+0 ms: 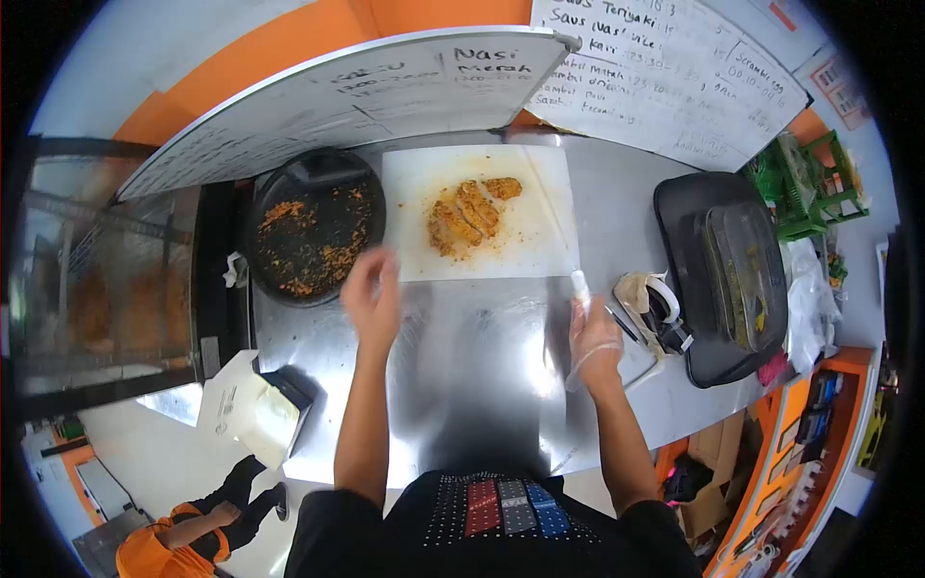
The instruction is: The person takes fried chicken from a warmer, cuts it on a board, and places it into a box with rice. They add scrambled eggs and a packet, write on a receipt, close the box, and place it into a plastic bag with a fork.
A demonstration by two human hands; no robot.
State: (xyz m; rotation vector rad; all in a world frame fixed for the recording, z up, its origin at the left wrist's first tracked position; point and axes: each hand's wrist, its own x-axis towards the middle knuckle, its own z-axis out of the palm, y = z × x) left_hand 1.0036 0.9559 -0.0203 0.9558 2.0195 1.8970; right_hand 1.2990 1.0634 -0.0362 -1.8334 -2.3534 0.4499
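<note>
Sliced, crumb-coated fried food [465, 218] lies on a white cutting board [409, 178], with crumbs around it. My left hand [373, 297] is raised between the board's lower left corner and a round black pan [318, 226] holding loose crumbs. That hand is blurred, so whether its fingers hold anything is unclear. Near the board's lower right corner, my right hand [594, 342], in a clear plastic glove, is closed around a white handle [580, 286]. The rest of the held object is hidden.
A black tray [674, 207] with a lidded clear container [742, 275] stands right, beside a strapped item [655, 303] and a pen [623, 325]. An open box [252, 409] sits at the left edge. Whiteboards stand behind. A person in orange [173, 539] is lower left.
</note>
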